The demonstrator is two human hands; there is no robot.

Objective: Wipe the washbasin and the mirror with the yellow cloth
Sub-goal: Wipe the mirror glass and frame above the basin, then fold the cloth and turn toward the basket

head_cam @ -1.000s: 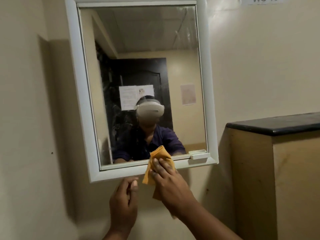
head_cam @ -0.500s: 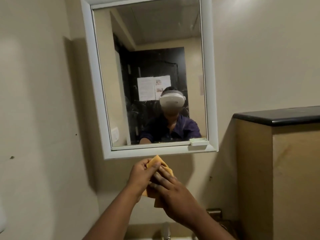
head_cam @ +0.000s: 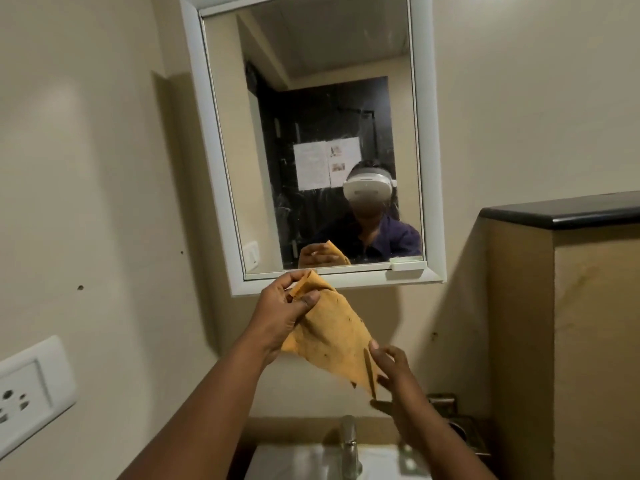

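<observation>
Left hand (head_cam: 282, 315) pinches the yellow cloth (head_cam: 332, 336) at its top corner, right hand (head_cam: 389, 370) grips the lower edge. Cloth looks light, limp; best bunched in one palm for the mirror (head_cam: 311, 133).

Head view, facing mirror (head_cam: 311, 143) closely

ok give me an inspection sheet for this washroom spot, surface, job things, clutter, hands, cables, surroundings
surface: white washbasin at the bottom edge, tap upright behind it
job's things: yellow cloth spread in the air below the mirror, touching neither; glass streaky
clutter: nothing seen
grippers: left hand pinches the cloth's top corner; right hand holds its lower edge
cables: nothing seen
surroundings: wall socket at left, dark-topped partition at right
</observation>
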